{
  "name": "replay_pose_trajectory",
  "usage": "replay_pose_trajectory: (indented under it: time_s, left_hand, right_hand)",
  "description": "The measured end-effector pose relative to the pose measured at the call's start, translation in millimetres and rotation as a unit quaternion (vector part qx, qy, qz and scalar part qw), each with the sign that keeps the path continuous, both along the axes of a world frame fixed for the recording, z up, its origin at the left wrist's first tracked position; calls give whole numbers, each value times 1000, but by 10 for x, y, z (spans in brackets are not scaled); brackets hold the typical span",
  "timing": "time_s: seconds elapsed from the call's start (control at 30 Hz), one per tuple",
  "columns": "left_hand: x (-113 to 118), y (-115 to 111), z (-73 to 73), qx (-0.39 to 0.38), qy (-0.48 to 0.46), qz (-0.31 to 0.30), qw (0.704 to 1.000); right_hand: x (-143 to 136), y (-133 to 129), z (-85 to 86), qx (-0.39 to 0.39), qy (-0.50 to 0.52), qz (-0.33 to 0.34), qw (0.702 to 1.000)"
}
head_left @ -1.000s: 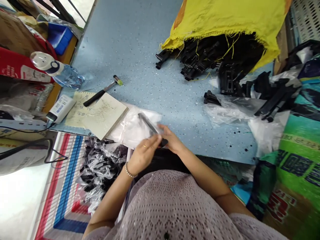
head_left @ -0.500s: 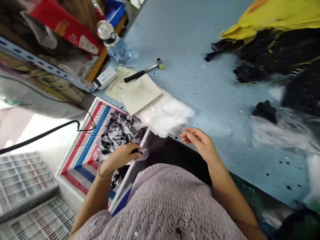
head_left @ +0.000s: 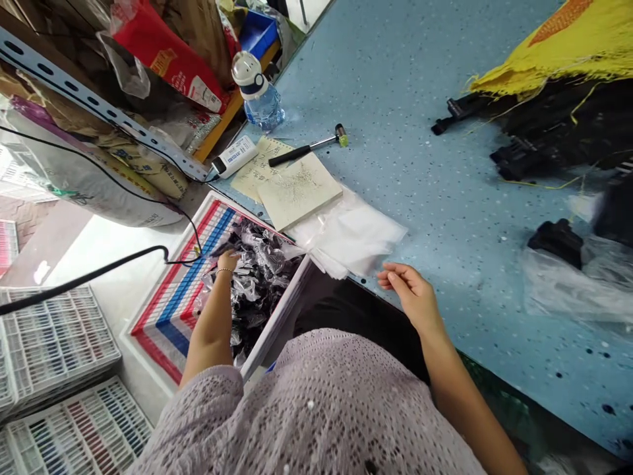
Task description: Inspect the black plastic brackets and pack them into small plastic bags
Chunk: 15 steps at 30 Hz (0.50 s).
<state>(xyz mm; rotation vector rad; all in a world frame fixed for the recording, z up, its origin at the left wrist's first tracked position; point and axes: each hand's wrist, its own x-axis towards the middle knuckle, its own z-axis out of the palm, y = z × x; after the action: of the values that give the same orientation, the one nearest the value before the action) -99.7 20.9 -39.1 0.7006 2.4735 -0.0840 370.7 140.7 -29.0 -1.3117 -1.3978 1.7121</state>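
My left hand (head_left: 228, 260) reaches into a white crate (head_left: 291, 282) lined with striped woven plastic. It is over the far side of a heap of small black parts in clear plastic bags (head_left: 260, 264). Its fingers are mostly hidden, so I cannot tell whether they hold anything. My right hand (head_left: 410, 293) hovers at the edge of the blue speckled table (head_left: 445, 211), its fingers loosely bent and apart with nothing in them. Just beyond those fingers lies a stack of clear plastic bags (head_left: 356, 231), partly under a cream-coloured pad (head_left: 299, 194).
A rubber-headed hammer (head_left: 311, 148) lies across the pad, beside a white box-shaped device (head_left: 235, 157) and a water bottle (head_left: 261, 99). Black buckle-like parts (head_left: 534, 138) spill from a yellow sack (head_left: 583, 49) at right. A black cable (head_left: 99, 267) crosses above the crate's left side.
My left hand has moved from the crate's near rim, where it held a small bagged black part, away into the heap. My right hand stays by the table edge. The view has shifted slightly.
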Motion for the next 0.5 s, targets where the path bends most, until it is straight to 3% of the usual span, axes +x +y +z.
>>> replay_pose_trajectory:
  time_s: [0.07,0.13,0.2,0.3,0.4,0.5]
  left_hand:
    - [202,38,-85,4,-44,-6,999]
    - [429,40,-64,19,-103,-33,994]
    - [677,42,106,46,-182,-85,979]
    - [1088,165,584,81,-322,-191,924]
    - [1507,565,1046,123,-451,-292,834]
    - [1985,1333,1228,190,-439,-400,782]
  right_hand:
    - [14,-11,13,-1,-2,1,1000]
    - [13,-7,7,-9,2,5,1000]
    - [-13,-2,-14,-23,11,11,1000]
    - [-70,-9,-26,-54,35,28,998]
    - [-52,64,64,-88,62,66,992]
    - [181,365,336,-32,67,94,993]
